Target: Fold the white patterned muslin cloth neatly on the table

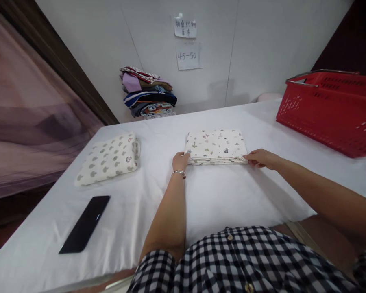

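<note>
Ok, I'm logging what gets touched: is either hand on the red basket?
No, the left hand and right hand touch near corners of a folded cloth, apart from the basket.

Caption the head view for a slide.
Left hand and right hand hold the near corners of a folded printed cloth on a white-covered table.

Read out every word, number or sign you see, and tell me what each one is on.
"45-50": handwritten on the lower paper on the wall.
Two rows of handwritten Chinese characters: on the upper paper, too blurred to quote surely.
No readable lettering shows on the held cloth or the red basket.
</note>
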The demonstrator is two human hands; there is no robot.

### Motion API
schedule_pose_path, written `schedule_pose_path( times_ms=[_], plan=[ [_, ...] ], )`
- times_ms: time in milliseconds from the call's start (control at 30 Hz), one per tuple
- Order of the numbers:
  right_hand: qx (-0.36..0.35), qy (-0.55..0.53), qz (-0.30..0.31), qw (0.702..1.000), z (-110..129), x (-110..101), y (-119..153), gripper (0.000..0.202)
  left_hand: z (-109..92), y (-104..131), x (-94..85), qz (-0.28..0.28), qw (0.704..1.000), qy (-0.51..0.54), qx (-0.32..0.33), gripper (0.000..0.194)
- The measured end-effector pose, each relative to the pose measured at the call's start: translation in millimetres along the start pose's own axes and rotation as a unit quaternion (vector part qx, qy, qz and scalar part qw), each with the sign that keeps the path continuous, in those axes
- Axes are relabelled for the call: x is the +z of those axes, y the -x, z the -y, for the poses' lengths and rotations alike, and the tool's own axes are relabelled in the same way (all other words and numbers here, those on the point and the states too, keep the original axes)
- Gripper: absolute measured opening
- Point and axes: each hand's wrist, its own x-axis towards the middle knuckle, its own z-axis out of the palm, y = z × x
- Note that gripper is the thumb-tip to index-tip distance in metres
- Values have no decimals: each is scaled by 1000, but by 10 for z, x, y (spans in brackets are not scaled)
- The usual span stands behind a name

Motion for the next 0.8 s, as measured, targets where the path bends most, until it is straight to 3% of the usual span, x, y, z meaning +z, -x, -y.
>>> schedule_pose_path(
  times_ms=[133,333,600,800],
  plan=[
    [0,-34,-3,999,7,-26,-26,29,-6,11,-7,6,1000,13,-2,36],
    [-53,-76,22,995,54,-152,-65,29,-12,31,-44,27,998,57,-5,47],
    [-22,-45,19,999,137,-165,3,16,-39,51,-70,55,995,79,-17,48],
    [-49,-165,65,983,130,-153,-31,14,-12,17,-50,37,999,33,-6,44]
  ],
)
